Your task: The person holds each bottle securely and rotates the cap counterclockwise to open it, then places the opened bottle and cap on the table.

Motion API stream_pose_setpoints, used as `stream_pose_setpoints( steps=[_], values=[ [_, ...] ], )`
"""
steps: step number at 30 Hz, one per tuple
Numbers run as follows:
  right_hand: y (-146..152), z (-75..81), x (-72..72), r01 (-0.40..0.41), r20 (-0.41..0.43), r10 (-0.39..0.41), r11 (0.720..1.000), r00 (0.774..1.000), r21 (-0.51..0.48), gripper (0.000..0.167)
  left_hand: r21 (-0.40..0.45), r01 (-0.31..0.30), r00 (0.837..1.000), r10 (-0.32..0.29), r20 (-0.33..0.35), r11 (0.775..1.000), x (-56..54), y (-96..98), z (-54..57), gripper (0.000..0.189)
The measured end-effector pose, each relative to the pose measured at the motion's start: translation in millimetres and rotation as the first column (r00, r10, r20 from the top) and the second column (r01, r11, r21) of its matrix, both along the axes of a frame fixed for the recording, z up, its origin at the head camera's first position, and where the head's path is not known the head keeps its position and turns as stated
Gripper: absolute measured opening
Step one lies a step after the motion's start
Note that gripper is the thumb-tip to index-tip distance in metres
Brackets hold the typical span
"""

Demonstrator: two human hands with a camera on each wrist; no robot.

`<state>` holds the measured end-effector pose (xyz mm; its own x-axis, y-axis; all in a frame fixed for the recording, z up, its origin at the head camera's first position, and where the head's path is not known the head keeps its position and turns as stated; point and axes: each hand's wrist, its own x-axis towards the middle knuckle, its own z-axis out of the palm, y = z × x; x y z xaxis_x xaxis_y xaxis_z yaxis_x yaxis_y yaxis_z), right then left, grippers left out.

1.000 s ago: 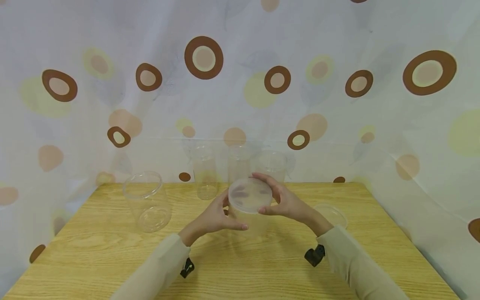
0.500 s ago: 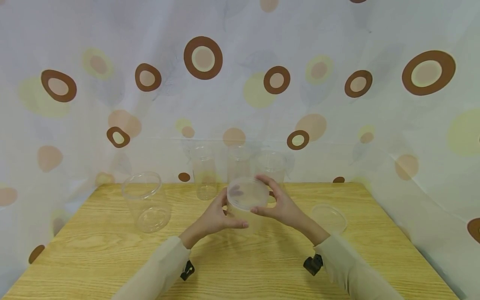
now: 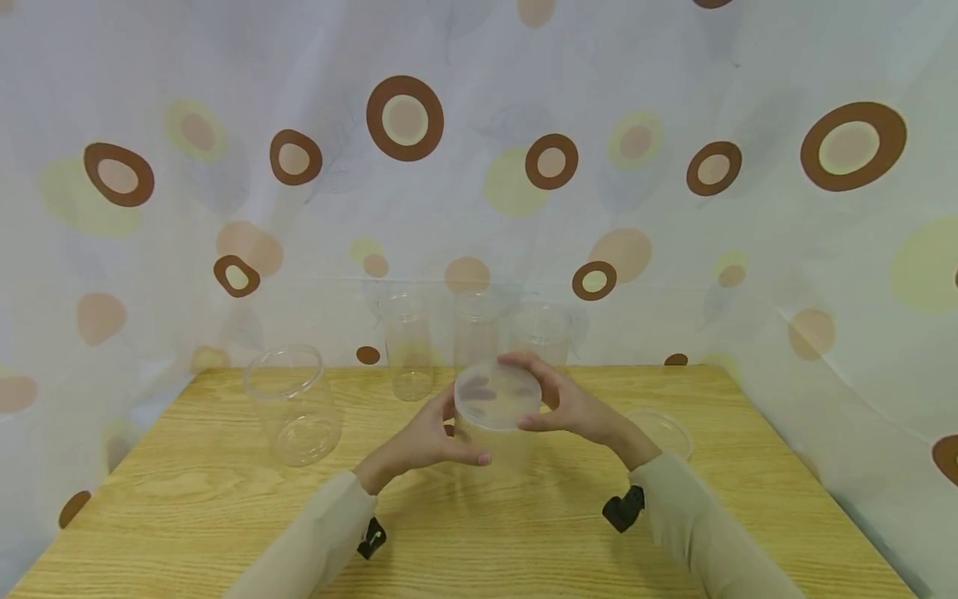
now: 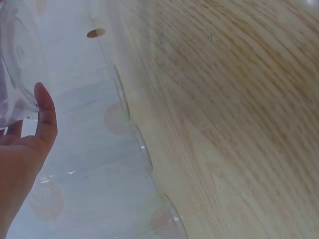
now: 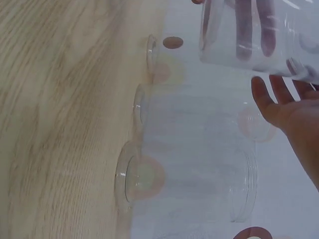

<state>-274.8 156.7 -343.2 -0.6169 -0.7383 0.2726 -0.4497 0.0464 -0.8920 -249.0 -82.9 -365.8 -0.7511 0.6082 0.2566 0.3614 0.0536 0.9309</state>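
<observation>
Over the middle of the table, a clear plastic jar [image 3: 490,449] is held upright with a translucent round lid [image 3: 497,398] on its top. My left hand [image 3: 419,441] grips the jar's side, thumb toward me and fingers on the far side. At the lid's right edge, my right hand [image 3: 576,408] holds the rim between thumb and fingers. The left wrist view catches part of the jar [image 4: 17,64] beside the left fingers. From the right wrist, the other hand's fingers show through the clear jar wall [image 5: 224,45], which is above the table.
A wide open clear jar [image 3: 299,408] stands at the left. Behind the hands are two tall clear jars [image 3: 409,349] and a wider one [image 3: 542,329], near the patterned cloth [image 3: 659,316]. A clear round lid [image 3: 666,437] lies on the table [image 3: 479,541] at the right.
My right hand shifted slightly left along the lid, then back right to nearly its first position. The lid tilted a little with it. The left hand keeps its grip on the jar.
</observation>
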Motion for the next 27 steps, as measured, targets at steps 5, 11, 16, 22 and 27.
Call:
stream_pose_setpoints(
  steps=[5,11,16,22,27],
  values=[
    [5,2.7,-6.4,-0.126,0.074,0.127,0.992,0.989,-0.012,0.079,-0.017,0.03,1.0,-0.03,0.01,0.999,1.5,-0.7,2.2,0.092],
    [6,3.5,-4.5,-0.095,0.041,0.096,0.995,0.995,-0.021,0.083,-0.032,0.002,1.0,-0.002,0.005,0.999,3.1,-0.5,4.4,0.094],
    [4,0.4,0.8,0.088,-0.066,-0.09,0.995,0.994,-0.041,0.082,-0.021,-0.078,0.997,0.078,-0.008,0.997,2.6,0.5,2.2,0.093],
    [-5,-6.2,9.5,0.279,-0.162,-0.283,0.959,0.945,-0.047,0.084,-0.009,-0.15,0.988,0.15,-0.017,0.989,1.9,2.1,-0.7,0.091],
    [-11,-8.5,14.5,0.344,-0.167,-0.343,0.939,0.924,-0.024,0.083,-0.019,-0.179,0.984,0.179,-0.023,0.984,3.6,3.9,-1.4,0.091]
  ],
)
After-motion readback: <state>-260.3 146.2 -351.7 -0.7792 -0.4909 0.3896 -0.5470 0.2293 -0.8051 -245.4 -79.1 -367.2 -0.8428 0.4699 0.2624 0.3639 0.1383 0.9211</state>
